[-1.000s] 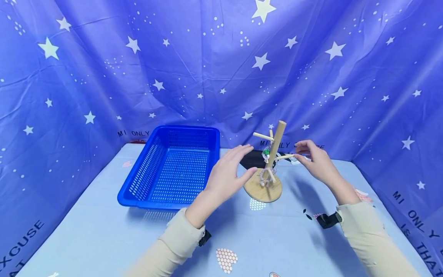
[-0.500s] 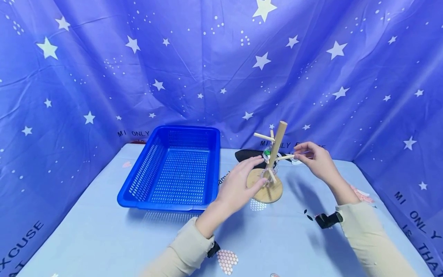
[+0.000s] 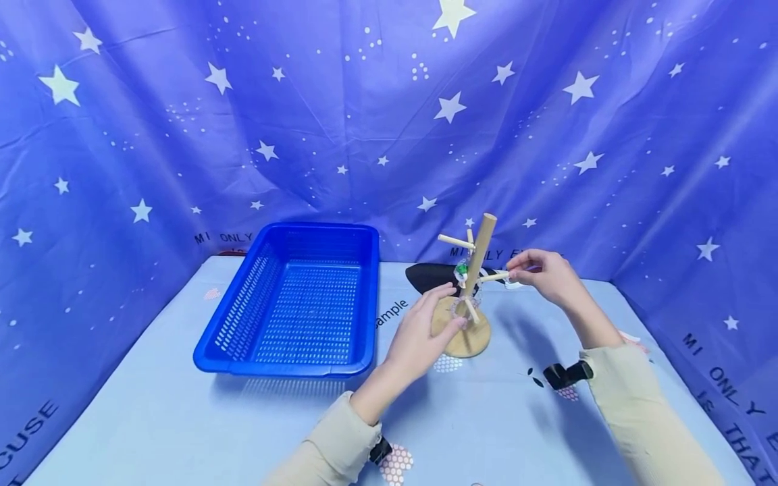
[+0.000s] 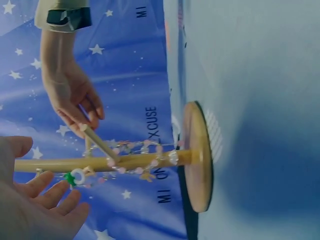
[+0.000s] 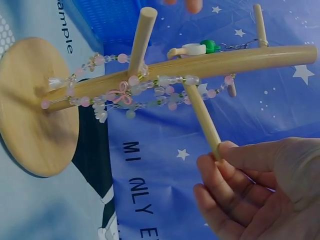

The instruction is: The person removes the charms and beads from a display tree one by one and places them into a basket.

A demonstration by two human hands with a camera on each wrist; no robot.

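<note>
A wooden peg stand [image 3: 480, 253] rises from a round base [image 3: 468, 341] on the light blue tablecloth. Strings of pale pink and clear beads [image 5: 165, 87] hang around its pole [image 5: 240, 59], with a green and white charm [image 4: 75, 177] higher up. My right hand [image 3: 516, 270] pinches the tip of the right-hand peg [image 5: 202, 117] between thumb and fingers. My left hand [image 3: 437, 312] hovers with fingers spread just left of the pole, close to the lower peg and the beads [image 3: 471, 300], holding nothing. In the left wrist view its fingertips [image 4: 55, 192] lie near the charm.
A blue perforated plastic basket [image 3: 316, 228] sits left of the stand, with nothing visible inside. Star-printed blue fabric [image 3: 365, 135] walls in the back and both sides. A black printed patch [image 3: 428, 275] lies on the cloth behind the stand.
My left hand has moved right and forward, from beside the base to right up against the pole and beads. The right hand stays at the peg's tip.
</note>
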